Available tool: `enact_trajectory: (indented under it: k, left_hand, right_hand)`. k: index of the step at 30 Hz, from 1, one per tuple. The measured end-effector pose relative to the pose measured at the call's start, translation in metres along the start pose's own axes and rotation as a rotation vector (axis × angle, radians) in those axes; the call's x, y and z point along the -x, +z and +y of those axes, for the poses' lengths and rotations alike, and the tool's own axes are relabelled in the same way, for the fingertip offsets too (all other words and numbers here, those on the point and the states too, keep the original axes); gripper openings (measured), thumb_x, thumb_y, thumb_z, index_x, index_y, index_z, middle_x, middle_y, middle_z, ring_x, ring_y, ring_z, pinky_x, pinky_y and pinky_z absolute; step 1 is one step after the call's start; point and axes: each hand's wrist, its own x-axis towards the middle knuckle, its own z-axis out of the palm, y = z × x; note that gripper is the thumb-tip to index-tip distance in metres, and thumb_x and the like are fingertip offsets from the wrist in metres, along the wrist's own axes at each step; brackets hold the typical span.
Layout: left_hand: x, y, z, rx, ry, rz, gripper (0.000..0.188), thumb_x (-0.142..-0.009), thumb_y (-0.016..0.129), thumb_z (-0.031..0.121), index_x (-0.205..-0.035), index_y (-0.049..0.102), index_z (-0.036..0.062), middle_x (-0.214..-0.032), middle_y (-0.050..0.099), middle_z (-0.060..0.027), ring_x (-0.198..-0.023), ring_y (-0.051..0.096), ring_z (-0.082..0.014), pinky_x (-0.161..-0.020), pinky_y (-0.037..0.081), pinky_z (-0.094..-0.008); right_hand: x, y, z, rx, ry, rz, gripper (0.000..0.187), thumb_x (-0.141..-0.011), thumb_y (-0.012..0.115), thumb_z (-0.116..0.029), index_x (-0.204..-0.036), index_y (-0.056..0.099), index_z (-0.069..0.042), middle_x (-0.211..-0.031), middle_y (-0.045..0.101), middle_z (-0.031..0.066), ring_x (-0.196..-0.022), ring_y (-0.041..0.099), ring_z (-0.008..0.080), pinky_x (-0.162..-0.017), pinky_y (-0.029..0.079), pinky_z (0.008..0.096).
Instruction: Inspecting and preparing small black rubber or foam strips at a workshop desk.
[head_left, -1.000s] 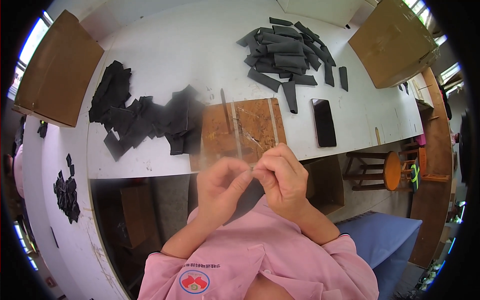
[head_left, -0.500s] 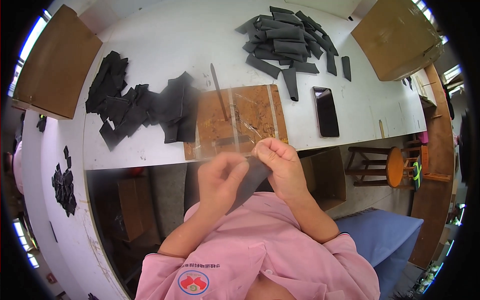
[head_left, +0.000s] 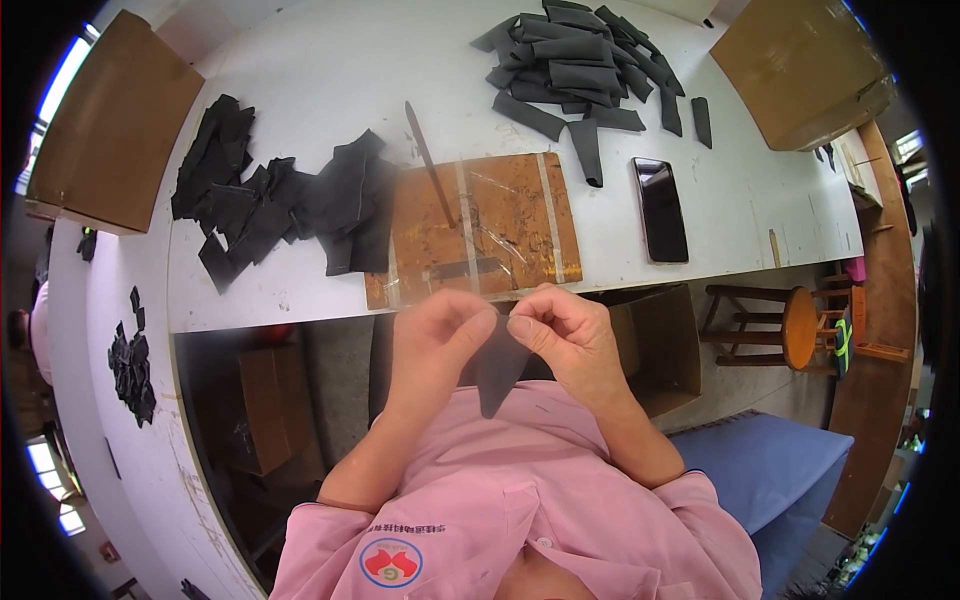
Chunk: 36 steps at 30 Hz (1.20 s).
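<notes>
Left hand [head_left: 435, 335] and right hand [head_left: 572, 340] both pinch one dark fabric piece [head_left: 499, 372] (one phone [head_left: 661, 212], one brown board [head_left: 515, 205] beyond).

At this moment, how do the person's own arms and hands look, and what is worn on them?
The left hand and right hand are bare: no gloves or watch show. The forearms are uncovered too, up to short pink sleeves with thin dark trim.
</notes>
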Motion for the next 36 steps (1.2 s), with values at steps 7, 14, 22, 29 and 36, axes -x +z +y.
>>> enact_trajectory:
  k: [7, 14, 22, 29, 36]
  left_hand:
    - [0.001, 0.009, -0.018, -0.01, 0.048, 0.069, 0.007, -0.081, 0.058, 0.008, -0.08, 0.055, 0.0021, -0.07, 0.054, 0.0025, -0.063, 0.047, -0.0033, -0.057, 0.039, -0.0175]
    - [0.007, 0.012, -0.016, -0.207, 0.171, 0.151, 0.004, -0.082, 0.054, 0.005, -0.08, 0.053, 0.0016, -0.069, 0.052, 0.0032, -0.062, 0.045, -0.0023, -0.055, 0.037, -0.0169]
    - [0.012, 0.025, -0.006, 0.034, 0.135, 0.178, 0.006, -0.081, 0.054, 0.005, -0.084, 0.054, -0.0002, -0.078, 0.054, 0.0013, -0.072, 0.048, -0.004, -0.064, 0.039, -0.0173]
    - [0.014, 0.013, -0.013, 0.024, 0.088, 0.1, 0.009, -0.08, 0.057, 0.005, -0.088, 0.055, -0.0002, -0.08, 0.058, -0.0007, -0.069, 0.051, -0.0055, -0.063, 0.041, -0.0186]
    - [0.014, 0.014, -0.018, -0.447, 0.346, 0.147, 0.009, -0.074, 0.058, -0.004, -0.081, 0.056, 0.0, -0.072, 0.057, -0.004, -0.061, 0.053, -0.0089, -0.055, 0.042, -0.0219]
  right_hand:
    - [0.004, 0.024, 0.005, 0.303, -0.363, 0.161, 0.009, -0.074, 0.061, -0.003, -0.075, 0.052, 0.0, -0.065, 0.049, 0.0079, -0.055, 0.048, 0.0173, -0.051, 0.038, 0.0256]
    - [-0.004, 0.02, 0.007, 0.342, -0.353, 0.118, 0.012, -0.074, 0.06, -0.002, -0.071, 0.049, 0.0, -0.063, 0.046, 0.0094, -0.054, 0.046, 0.022, -0.05, 0.038, 0.0284]
    - [-0.004, 0.012, 0.02, 0.065, -0.251, 0.146, 0.009, -0.079, 0.058, -0.005, -0.077, 0.051, 0.0, -0.071, 0.052, 0.0022, -0.062, 0.047, 0.0079, -0.056, 0.039, 0.0199]
    - [0.004, 0.01, 0.02, -0.302, -0.098, 0.119, 0.008, -0.082, 0.057, -0.008, -0.082, 0.053, -0.002, -0.075, 0.051, -0.0029, -0.068, 0.045, 0.0035, -0.062, 0.038, 0.0163]
    - [0.001, 0.013, 0.015, -0.105, -0.206, 0.11, 0.007, -0.08, 0.057, -0.005, -0.08, 0.052, -0.001, -0.072, 0.05, 0.002, -0.063, 0.047, 0.008, -0.057, 0.039, 0.0199]
